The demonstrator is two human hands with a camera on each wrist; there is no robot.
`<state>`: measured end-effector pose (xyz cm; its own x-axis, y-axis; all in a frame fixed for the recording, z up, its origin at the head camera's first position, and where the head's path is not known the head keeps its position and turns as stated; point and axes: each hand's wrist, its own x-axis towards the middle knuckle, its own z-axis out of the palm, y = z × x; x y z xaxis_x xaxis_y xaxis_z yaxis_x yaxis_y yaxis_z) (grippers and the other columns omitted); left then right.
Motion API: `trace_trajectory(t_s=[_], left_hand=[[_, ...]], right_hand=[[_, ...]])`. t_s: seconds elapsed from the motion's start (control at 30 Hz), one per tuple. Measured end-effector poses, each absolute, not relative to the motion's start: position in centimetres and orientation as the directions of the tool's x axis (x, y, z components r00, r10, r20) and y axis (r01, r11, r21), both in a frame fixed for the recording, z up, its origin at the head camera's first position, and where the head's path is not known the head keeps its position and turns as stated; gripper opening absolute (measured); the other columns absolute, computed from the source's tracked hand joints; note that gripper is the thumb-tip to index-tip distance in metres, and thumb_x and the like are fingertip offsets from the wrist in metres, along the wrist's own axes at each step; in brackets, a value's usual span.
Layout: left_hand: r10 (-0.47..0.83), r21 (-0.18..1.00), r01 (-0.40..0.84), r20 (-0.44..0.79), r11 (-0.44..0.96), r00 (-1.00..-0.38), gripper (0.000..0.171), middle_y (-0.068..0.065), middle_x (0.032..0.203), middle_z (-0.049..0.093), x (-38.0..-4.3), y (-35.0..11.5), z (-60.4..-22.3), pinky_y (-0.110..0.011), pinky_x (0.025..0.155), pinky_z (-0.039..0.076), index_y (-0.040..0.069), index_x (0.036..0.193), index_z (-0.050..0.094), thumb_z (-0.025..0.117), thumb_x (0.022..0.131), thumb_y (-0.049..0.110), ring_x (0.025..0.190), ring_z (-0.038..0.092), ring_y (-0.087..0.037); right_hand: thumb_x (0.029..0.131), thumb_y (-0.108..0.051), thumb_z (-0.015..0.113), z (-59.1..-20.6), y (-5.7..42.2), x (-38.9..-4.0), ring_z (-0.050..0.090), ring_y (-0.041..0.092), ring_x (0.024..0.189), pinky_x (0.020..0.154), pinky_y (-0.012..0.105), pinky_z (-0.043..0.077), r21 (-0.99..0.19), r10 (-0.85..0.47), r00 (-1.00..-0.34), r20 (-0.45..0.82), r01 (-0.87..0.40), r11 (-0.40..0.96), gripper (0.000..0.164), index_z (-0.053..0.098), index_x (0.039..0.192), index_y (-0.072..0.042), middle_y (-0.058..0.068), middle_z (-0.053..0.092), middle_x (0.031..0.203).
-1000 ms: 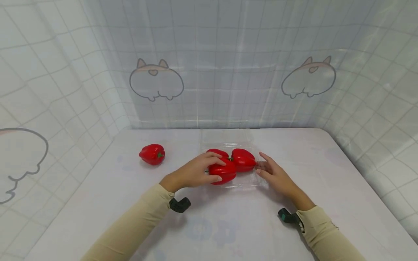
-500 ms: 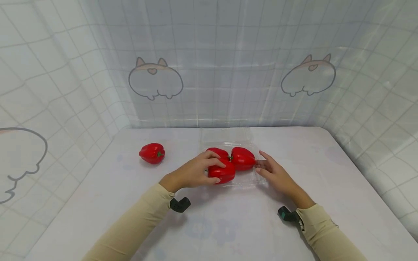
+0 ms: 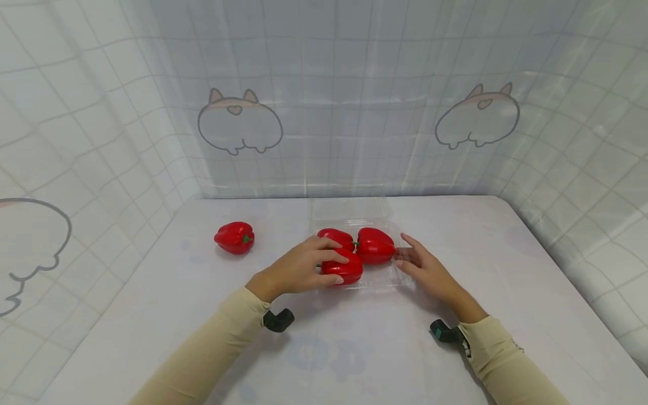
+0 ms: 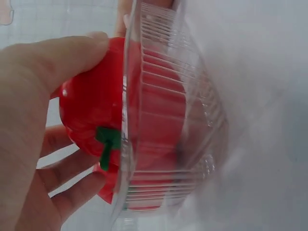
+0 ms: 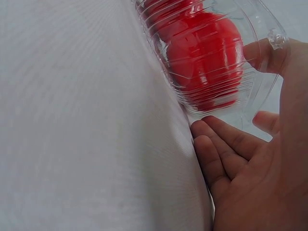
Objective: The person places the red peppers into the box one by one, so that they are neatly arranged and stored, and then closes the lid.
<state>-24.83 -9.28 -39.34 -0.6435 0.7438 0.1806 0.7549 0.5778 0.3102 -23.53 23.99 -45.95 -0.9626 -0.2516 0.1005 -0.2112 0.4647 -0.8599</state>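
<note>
My left hand (image 3: 298, 266) holds a red bell pepper (image 3: 346, 269) over the near left part of a clear plastic clamshell container (image 3: 390, 277). The left wrist view shows the thumb on this pepper's side (image 4: 91, 96) and its green stem by the container wall. A second red bell pepper (image 3: 374, 246) lies at the container's right, and a third red bell pepper (image 3: 334, 235) sits behind, partly covered by my left fingers. My right hand (image 3: 430, 275) steadies the container's right side; its thumb (image 5: 264, 53) reaches over the rim, and the other fingers touch the outside low down.
Another red bell pepper (image 3: 234, 237) lies on the white table (image 3: 324, 349) to the left. The container's lid (image 3: 349, 209) lies folded back toward the rear curtain (image 3: 354, 112). Dark wrist cameras (image 3: 278, 320) hang below both sleeves.
Both hands keep nearly the same places, the left on its pepper and the right at the container's side. The whole head view shifts very slightly.
</note>
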Motion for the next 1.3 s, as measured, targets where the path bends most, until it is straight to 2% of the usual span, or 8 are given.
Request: trace_trajectory(t_s=[0.23, 0.5, 0.7, 0.83, 1.0, 1.17, 1.3], left_hand=[[0.748, 0.332, 0.76, 0.196, 0.559, -0.635, 0.043, -0.001, 0.14, 0.053, -24.6, -9.4, -40.0, -0.033, 0.092, 0.053, 0.026, 0.128, 0.069, 0.076, 0.087, 0.04, 0.131, 0.043, -0.019], [0.744, 0.303, 0.77, 0.223, 0.561, -0.63, 0.043, 0.001, 0.14, 0.053, -24.6, -10.0, -40.3, -0.034, 0.092, 0.053, 0.028, 0.129, 0.068, 0.074, 0.089, 0.04, 0.131, 0.042, -0.017], [0.764, 0.273, 0.782, 0.195, 0.56, -0.616, 0.041, 0.003, 0.138, 0.054, -24.7, -9.8, -39.5, -0.033, 0.092, 0.053, 0.029, 0.131, 0.067, 0.07, 0.091, 0.039, 0.129, 0.043, -0.014], [0.757, 0.293, 0.758, 0.141, 0.583, -0.638, 0.05, 0.003, 0.136, 0.055, -25.0, -9.5, -38.8, -0.029, 0.088, 0.054, 0.027, 0.135, 0.063, 0.073, 0.087, 0.04, 0.125, 0.045, -0.013], [0.737, 0.333, 0.711, 0.064, 0.62, -0.673, 0.064, 0.001, 0.133, 0.057, -25.3, -9.0, -37.8, -0.029, 0.084, 0.055, 0.019, 0.14, 0.059, 0.079, 0.082, 0.039, 0.12, 0.049, -0.014], [0.724, 0.346, 0.684, 0.02, 0.642, -0.689, 0.064, 0.0, 0.133, 0.057, -25.2, -9.0, -37.5, -0.029, 0.085, 0.055, 0.016, 0.14, 0.059, 0.078, 0.084, 0.039, 0.119, 0.05, -0.015], [0.718, 0.342, 0.679, 0.017, 0.65, -0.696, 0.06, 0.0, 0.131, 0.058, -25.0, -9.0, -37.5, -0.027, 0.084, 0.055, 0.016, 0.138, 0.061, 0.078, 0.084, 0.037, 0.118, 0.05, -0.015]], right_hand=[[0.099, -0.028, 0.064, -45.5, 23.8, -23.5, 0.053, 0.033, 0.13, 0.1, 0.053, 0.048, -0.857, -0.245, -0.966, 0.078, -0.191, 0.479, 0.076, 0.02, 0.161, -0.021, 0.014, 0.052, 0.146], [0.099, -0.029, 0.063, -45.8, 23.8, -23.6, 0.052, 0.033, 0.131, 0.1, 0.054, 0.047, -0.856, -0.249, -0.966, 0.071, -0.187, 0.482, 0.076, 0.019, 0.161, -0.022, 0.014, 0.051, 0.146], [0.099, -0.032, 0.063, -45.9, 23.9, -23.7, 0.052, 0.033, 0.131, 0.099, 0.053, 0.048, -0.846, -0.236, -0.97, 0.064, -0.178, 0.503, 0.076, 0.02, 0.161, -0.023, 0.014, 0.051, 0.147], [0.099, -0.032, 0.063, -45.8, 23.9, -23.7, 0.052, 0.034, 0.132, 0.1, 0.054, 0.048, -0.847, -0.237, -0.969, 0.063, -0.178, 0.501, 0.076, 0.02, 0.161, -0.023, 0.014, 0.051, 0.147], [0.098, -0.032, 0.064, -45.7, 23.9, -23.6, 0.052, 0.034, 0.132, 0.099, 0.054, 0.048, -0.849, -0.237, -0.969, 0.07, -0.182, 0.496, 0.077, 0.02, 0.161, -0.022, 0.014, 0.051, 0.147], [0.1, -0.028, 0.063, -45.9, 24.1, -23.6, 0.053, 0.036, 0.13, 0.101, 0.053, 0.047, -0.859, -0.256, -0.962, 0.099, -0.212, 0.466, 0.075, 0.02, 0.16, -0.016, 0.018, 0.052, 0.144], [0.1, -0.027, 0.062, -45.9, 24.2, -23.6, 0.053, 0.035, 0.13, 0.101, 0.052, 0.047, -0.863, -0.26, -0.961, 0.1, -0.213, 0.458, 0.074, 0.02, 0.16, -0.016, 0.018, 0.052, 0.144]])
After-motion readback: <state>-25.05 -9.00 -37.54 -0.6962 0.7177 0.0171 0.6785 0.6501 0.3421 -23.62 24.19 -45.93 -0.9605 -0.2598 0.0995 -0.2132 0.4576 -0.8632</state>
